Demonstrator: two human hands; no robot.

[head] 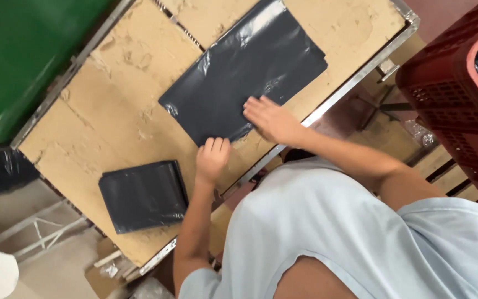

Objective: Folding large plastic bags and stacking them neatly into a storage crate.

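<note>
A large dark grey plastic bag (244, 72) lies flat on the worktable (112, 111), stretching from the middle of the top toward its far right corner. It is a long rectangle, thin and glossy, with soft creases that catch the light in pale streaks; its far end looks layered, as if more than one sheet sits there.

The person's right hand (269, 119) rests palm down on the near right edge of the bag, fingers spread and pressed flat against the plastic, not pinching anything. The left hand (212, 158) sits at the bag's near corner, knuckles up and fingers curled under; they touch the corner, but I cannot tell whether they actually grip it.

To the left, nearer the table's near edge and well apart from the big bag, lies a folded stack of dark bags (144, 195), a compact squarish pile of the same shiny film.

The tabletop is rough brown board, scuffed and patchy, with a seam across it and a thin metal rim (327, 105) around the edge. A smooth green bin (23, 55) stands at the far left, and a dark red plastic crate (455, 94) with a perforated lattice wall stands to the right. The person wears a pale blue short-sleeved shirt (333, 232) of soft cloth.
</note>
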